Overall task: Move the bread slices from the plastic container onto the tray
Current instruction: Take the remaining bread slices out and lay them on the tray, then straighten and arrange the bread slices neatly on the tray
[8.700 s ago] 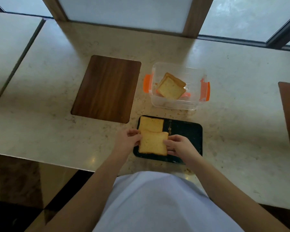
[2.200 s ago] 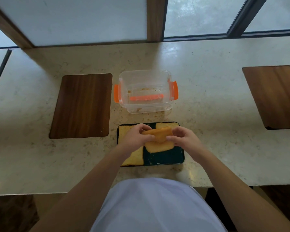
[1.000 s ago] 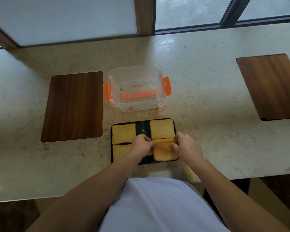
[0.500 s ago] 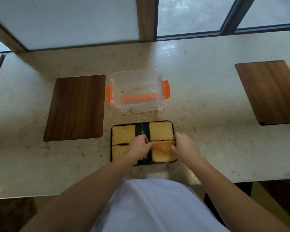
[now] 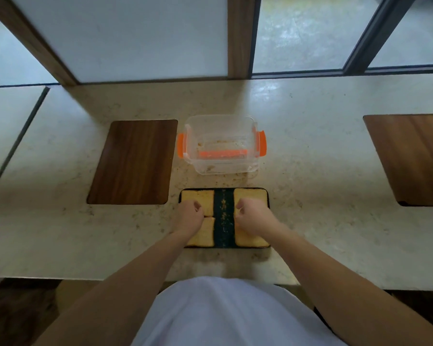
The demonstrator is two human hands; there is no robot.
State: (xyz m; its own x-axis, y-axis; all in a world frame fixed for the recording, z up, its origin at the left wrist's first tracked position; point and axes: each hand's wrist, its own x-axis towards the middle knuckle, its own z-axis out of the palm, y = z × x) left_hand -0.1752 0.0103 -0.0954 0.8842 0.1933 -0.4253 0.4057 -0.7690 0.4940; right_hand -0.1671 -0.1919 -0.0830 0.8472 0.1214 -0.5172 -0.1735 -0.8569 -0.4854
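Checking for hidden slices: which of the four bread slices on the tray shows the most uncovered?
The far-left slice: only its near corner sits under the left hand; the other slices are covered more.

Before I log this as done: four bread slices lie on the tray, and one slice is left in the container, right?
Not quite. The container holds no slice, only crumbs, as the head view shows. The four bread slices do lie on the tray.

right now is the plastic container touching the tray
Apart. The head view shows a strip of crumb-strewn counter between the plastic container and the tray.
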